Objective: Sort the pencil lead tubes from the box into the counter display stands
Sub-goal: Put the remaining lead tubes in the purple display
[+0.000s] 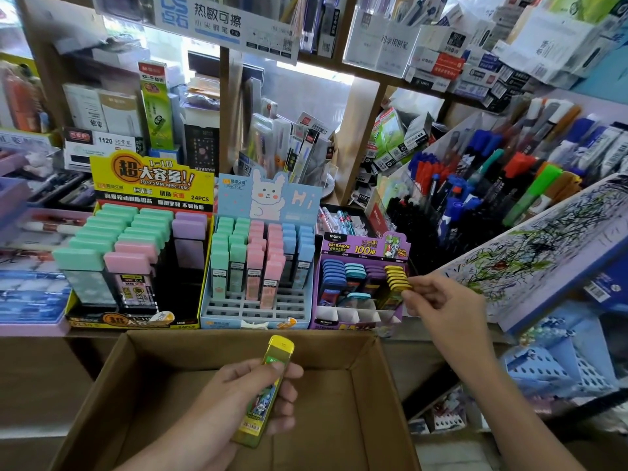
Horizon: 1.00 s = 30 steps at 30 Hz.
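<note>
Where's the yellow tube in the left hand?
Low in the middle of the head view, the left hand holds the yellow tube over the cardboard box.

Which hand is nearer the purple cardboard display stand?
Right. The right hand pinches a yellow-capped tube in the purple display stand; the left hand holds a yellow tube over the brown cardboard box.

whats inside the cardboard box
The cardboard box shows only bare floor, no tubes visible. The left hand holds a yellow lead tube above it; the floor under that hand is covered.
</note>
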### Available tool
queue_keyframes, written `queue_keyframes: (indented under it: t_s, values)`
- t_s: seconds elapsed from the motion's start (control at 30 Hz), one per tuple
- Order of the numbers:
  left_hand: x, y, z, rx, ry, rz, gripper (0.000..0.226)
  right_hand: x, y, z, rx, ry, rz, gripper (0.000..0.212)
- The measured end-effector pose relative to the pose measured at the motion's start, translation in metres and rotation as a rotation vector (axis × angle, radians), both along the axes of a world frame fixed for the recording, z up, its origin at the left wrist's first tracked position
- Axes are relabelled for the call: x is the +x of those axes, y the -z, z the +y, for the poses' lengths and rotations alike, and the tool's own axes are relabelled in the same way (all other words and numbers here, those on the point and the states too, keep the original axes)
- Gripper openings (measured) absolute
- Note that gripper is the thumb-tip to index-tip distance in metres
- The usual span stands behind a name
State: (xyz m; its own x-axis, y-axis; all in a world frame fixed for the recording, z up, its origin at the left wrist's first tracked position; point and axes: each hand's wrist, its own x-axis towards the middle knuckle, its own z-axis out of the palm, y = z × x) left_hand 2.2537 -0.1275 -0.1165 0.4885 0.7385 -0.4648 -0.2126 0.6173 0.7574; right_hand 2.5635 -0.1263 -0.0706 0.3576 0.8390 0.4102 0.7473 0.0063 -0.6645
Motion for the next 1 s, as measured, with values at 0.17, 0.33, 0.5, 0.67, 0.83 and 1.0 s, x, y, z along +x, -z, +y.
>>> queue_keyframes:
  t_s: [0.17, 0.33, 0.5, 0.67, 0.83, 1.0]
  values:
    - [0.001, -0.001, 0.001, 0.055, -0.003, -0.001, 0.034, -0.006, 0.002, -0.007, 0.02, 0.041, 0.025, 0.02]
    - [0.001, -0.001, 0.002, 0.223, -0.031, 0.054, 0.016, -0.021, 0.011, -0.031, 0.055, 0.076, 0.126, 0.017]
    - [0.006, -0.007, 0.006, 0.393, -0.003, 0.109, 0.014, -0.065, 0.033, -0.055, -0.049, -0.046, 0.411, 0.027]
    - [0.026, -0.031, 0.012, 0.649, 0.019, 0.152, 0.011, -0.103, 0.054, -0.063, -0.313, -0.217, 0.378, 0.026]
    - [0.045, -0.062, 0.022, 0.981, 0.153, 0.293, 0.01, -0.115, 0.062, -0.057, -0.637, -0.294, 0.268, 0.008]
    - [0.069, -0.082, 0.04, 1.123, 0.199, 0.39, 0.023, -0.105, 0.064, -0.057, -0.843, -0.25, 0.244, 0.008]
